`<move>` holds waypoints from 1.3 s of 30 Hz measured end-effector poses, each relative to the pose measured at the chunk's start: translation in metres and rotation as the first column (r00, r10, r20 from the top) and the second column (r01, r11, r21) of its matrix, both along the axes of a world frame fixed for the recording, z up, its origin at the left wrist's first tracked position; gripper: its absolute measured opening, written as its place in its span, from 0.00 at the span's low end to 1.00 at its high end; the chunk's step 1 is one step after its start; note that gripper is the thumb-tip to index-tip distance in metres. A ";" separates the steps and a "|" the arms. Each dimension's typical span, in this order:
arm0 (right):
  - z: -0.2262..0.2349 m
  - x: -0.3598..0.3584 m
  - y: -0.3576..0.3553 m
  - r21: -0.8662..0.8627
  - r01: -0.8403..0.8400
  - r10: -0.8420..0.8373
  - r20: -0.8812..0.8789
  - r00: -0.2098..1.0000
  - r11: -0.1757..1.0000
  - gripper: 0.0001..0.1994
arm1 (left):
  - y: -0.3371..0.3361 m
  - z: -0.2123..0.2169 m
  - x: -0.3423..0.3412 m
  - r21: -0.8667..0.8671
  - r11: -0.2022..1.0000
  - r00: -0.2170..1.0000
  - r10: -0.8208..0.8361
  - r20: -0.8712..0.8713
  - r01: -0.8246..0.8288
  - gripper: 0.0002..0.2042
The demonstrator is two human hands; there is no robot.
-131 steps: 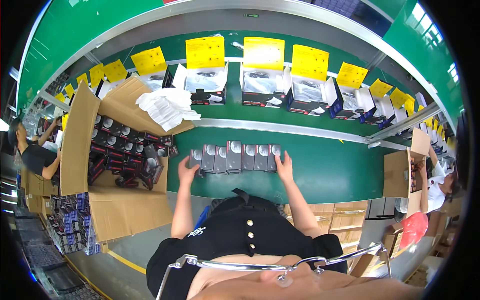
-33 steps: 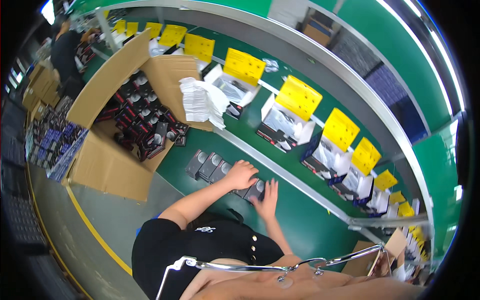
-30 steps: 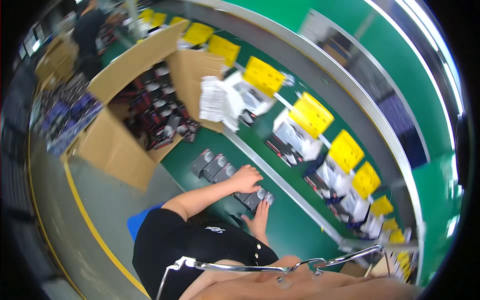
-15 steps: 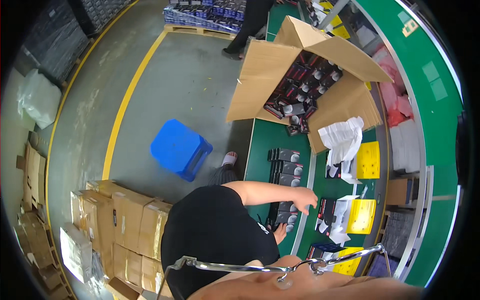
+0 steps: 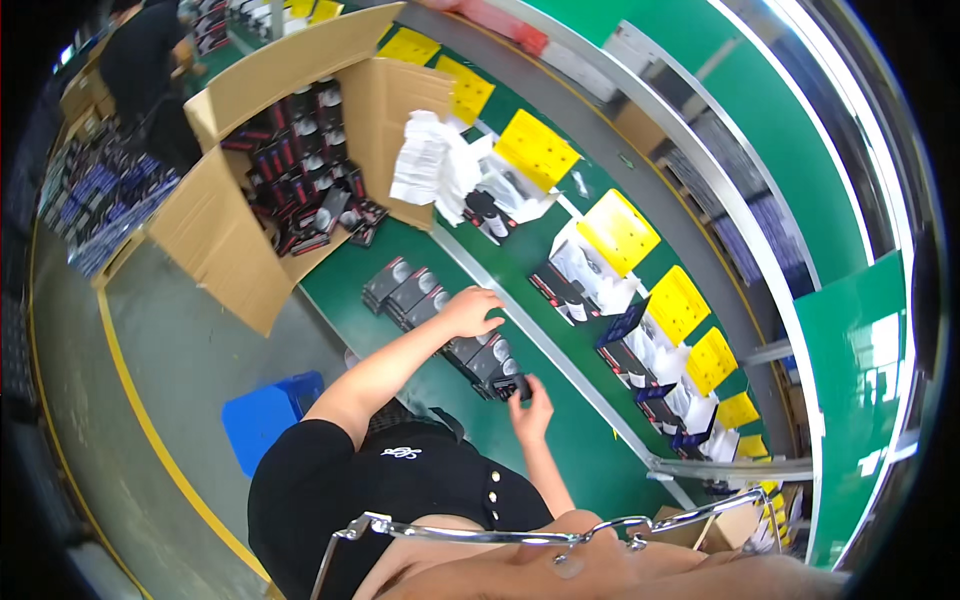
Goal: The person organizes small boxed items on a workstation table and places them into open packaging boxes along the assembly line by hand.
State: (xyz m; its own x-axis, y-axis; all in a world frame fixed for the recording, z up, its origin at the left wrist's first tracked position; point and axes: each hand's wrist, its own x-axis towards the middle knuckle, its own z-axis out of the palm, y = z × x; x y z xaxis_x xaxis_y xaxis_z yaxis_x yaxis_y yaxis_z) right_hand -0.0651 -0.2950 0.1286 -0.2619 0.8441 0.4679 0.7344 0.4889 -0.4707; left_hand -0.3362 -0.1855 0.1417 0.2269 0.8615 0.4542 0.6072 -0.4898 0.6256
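Note:
A row of small black boxes [image 5: 410, 292] with grey faces lies on the green workbench [image 5: 590, 470] in front of me. My left hand [image 5: 474, 312] is over the middle of the row, fingers bent and thumb apart, with nothing visible in it. At the row's near end, my right hand [image 5: 532, 408] pinches a small black box [image 5: 511, 386] between thumb and fingers, right beside the other boxes. Part of the row is hidden beneath my left hand and forearm.
A large open carton [image 5: 225, 225] full of similar boxes stands at the bench's far end. Beyond a metal rail, opened boxes [image 5: 575, 290] with white packing and yellow trays [image 5: 620, 232] form a line. A blue stool [image 5: 262, 425] stands left; another person [image 5: 150, 75] works far left.
My view has swung to the right, showing more of the bench and yellow trays. My right hand now has a small black box pinched at the row's end; my left hand stays above the row.

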 end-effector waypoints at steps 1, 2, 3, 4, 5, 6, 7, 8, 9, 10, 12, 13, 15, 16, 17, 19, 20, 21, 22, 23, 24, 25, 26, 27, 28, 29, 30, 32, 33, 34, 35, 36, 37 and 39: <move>0.010 0.013 0.017 -0.174 0.023 -0.047 -0.134 0.990 0.984 0.23 | 0.000 0.007 0.008 0.004 1.000 1.000 -0.021 -0.002 0.021 0.17; 0.039 0.014 0.041 -0.399 -0.074 -0.021 -0.228 0.973 0.914 0.23 | 0.000 0.012 0.008 -0.011 1.000 1.000 0.018 -0.023 -0.019 0.16; 0.054 0.028 0.060 -0.449 -0.065 -0.059 -0.257 0.965 0.891 0.22 | 0.010 0.023 0.022 -0.003 1.000 0.999 -0.004 -0.032 0.004 0.16; 0.060 0.029 0.095 -0.358 -0.073 -0.037 -0.290 0.956 0.931 0.20 | 0.022 0.028 0.024 0.008 0.999 0.999 -0.034 -0.031 0.034 0.16; 0.073 0.015 0.132 -0.274 -0.122 0.026 -0.330 0.944 0.954 0.19 | 0.032 0.029 0.018 0.020 0.999 0.997 -0.036 -0.065 0.037 0.15; 0.076 0.000 0.173 -0.241 -0.112 0.018 -0.363 0.932 0.964 0.18 | 0.043 0.028 0.011 0.031 0.999 0.995 -0.029 -0.099 0.032 0.15; 0.089 -0.020 0.210 -0.142 -0.125 0.072 -0.333 0.940 0.982 0.17 | 0.053 0.024 0.007 0.025 0.999 0.993 -0.028 -0.111 0.031 0.14; 0.081 -0.026 0.258 -0.135 -0.125 0.063 -0.390 0.919 0.983 0.16 | 0.068 0.016 0.009 0.016 0.999 0.992 -0.043 -0.121 0.045 0.13; 0.076 -0.037 0.303 -0.161 -0.130 0.041 -0.468 0.883 0.978 0.16 | 0.082 0.010 0.011 0.012 0.998 0.991 -0.060 -0.117 0.062 0.13; 0.083 -0.059 0.340 -0.079 -0.115 0.070 -0.438 0.896 0.990 0.16 | 0.094 0.003 0.007 0.004 0.998 0.991 -0.064 -0.115 0.065 0.13; 0.093 -0.109 0.406 0.002 -0.069 0.064 -0.411 0.910 0.998 0.16 | 0.111 0.001 -0.010 -0.044 0.997 0.987 -0.068 -0.146 0.062 0.15; 0.088 -0.123 0.444 0.020 -0.030 0.035 -0.360 0.932 0.999 0.17 | 0.123 0.001 -0.017 -0.044 0.996 0.985 -0.083 -0.152 0.077 0.15; 0.067 -0.141 0.510 0.041 0.016 -0.002 -0.310 0.951 0.999 0.17 | 0.147 -0.004 -0.030 -0.056 0.994 0.983 -0.106 -0.150 0.098 0.15; 0.060 -0.150 0.536 0.026 0.005 0.001 -0.225 0.974 1.000 0.18 | 0.160 -0.003 -0.036 -0.087 0.990 0.987 -0.117 -0.108 0.107 0.15; 0.052 -0.159 0.562 0.011 -0.011 0.012 -0.139 0.990 1.000 0.19 | 0.174 -0.005 -0.040 -0.054 0.995 0.995 -0.079 0.058 0.082 0.15; 0.036 -0.171 0.591 0.047 -0.028 0.026 0.031 0.999 0.999 0.18 | 0.209 -0.008 -0.054 -0.036 0.998 0.974 -0.044 0.222 0.054 0.15; 0.034 -0.177 0.598 0.100 -0.018 0.010 0.080 0.997 0.995 0.17 | 0.233 -0.006 -0.064 -0.063 0.997 0.950 -0.025 0.312 0.047 0.15; 0.034 -0.180 0.606 0.096 -0.009 0.001 0.081 0.997 0.995 0.17 | 0.260 -0.004 -0.073 -0.088 0.995 0.917 -0.011 0.398 0.051 0.15; 0.036 -0.179 0.613 0.174 0.048 -0.046 -0.014 0.999 0.984 0.17 | 0.294 -0.004 -0.080 -0.089 0.996 0.916 0.011 0.400 0.027 0.14; 0.040 -0.176 0.618 0.247 0.115 -0.090 -0.110 0.990 0.962 0.17 | 0.334 -0.004 -0.085 -0.091 0.996 0.915 0.029 0.403 0.008 0.13; 0.048 -0.177 0.618 0.249 0.132 -0.084 -0.196 0.977 0.960 0.17 | 0.375 -0.011 -0.091 -0.052 0.998 0.931 0.059 0.359 -0.043 0.09; 0.054 -0.180 0.617 0.199 0.123 -0.075 -0.233 0.970 0.972 0.17 | 0.417 -0.025 -0.099 0.053 0.991 0.951 0.098 0.293 -0.119 0.07; 0.055 -0.166 0.612 0.146 0.154 -0.110 -0.271 0.956 0.977 0.18 | 0.450 -0.019 -0.097 -0.048 0.995 0.965 0.093 0.247 -0.084 0.08; 0.058 -0.176 0.609 0.151 0.154 -0.107 -0.277 0.955 0.977 0.18 | 0.491 -0.035 -0.112 -0.167 0.981 0.987 0.120 0.103 -0.102 0.11; 0.054 -0.170 0.604 0.102 0.164 -0.123 -0.326 0.937 0.981 0.18 | 0.523 -0.043 -0.112 -0.255 0.958 0.988 0.103 -0.112 -0.129 0.12; 0.054 -0.149 0.600 0.059 0.177 -0.144 -0.365 0.920 0.982 0.18 | 0.553 -0.040 -0.095 -0.329 0.934 0.951 0.034 -0.308 -0.140 0.12; 0.054 -0.128 0.596 0.063 0.210 -0.174 -0.359 0.917 0.976 0.18 | 0.580 -0.038 -0.076 -0.390 0.905 0.871 -0.049 -0.489 -0.168 0.13; 0.069 -0.103 0.602 -0.022 0.112 -0.106 -0.535 0.838 0.993 0.18 | 0.638 -0.059 -0.050 -0.456 0.862 0.888 -0.017 -0.460 -0.220 0.12; 0.069 -0.097 0.604 -0.019 0.114 -0.107 -0.533 0.840 0.993 0.18 | 0.662 -0.072 -0.045 -0.533 0.803 0.893 -0.003 -0.450 -0.266 0.12; 0.064 -0.090 0.602 -0.010 0.142 -0.127 -0.514 0.848 0.990 0.17 | 0.682 -0.080 -0.040 -0.534 0.808 0.891 -0.026 -0.454 -0.249 0.12; 0.062 -0.083 0.597 0.000 0.176 -0.153 -0.493 0.857 0.984 0.16 | 0.698 -0.087 -0.031 -0.656 0.724 0.866 -0.172 -0.469 -0.212 0.12; 0.060 -0.080 0.593 -0.016 0.180 -0.160 -0.538 0.827 0.984 0.16 | 0.711 -0.094 -0.026 -0.761 0.619 0.831 -0.309 -0.463 -0.194 0.12; 0.057 -0.074 0.590 -0.048 0.184 -0.181 -0.539 0.822 0.982 0.16 | 0.719 -0.106 -0.023 -0.765 0.622 0.843 -0.315 -0.437 -0.164 0.12; 0.043 -0.063 0.592 -0.084 0.183 -0.199 -0.539 0.819 0.980 0.16 | 0.733 -0.129 -0.025 -0.755 0.640 0.920 -0.197 -0.338 -0.140 0.12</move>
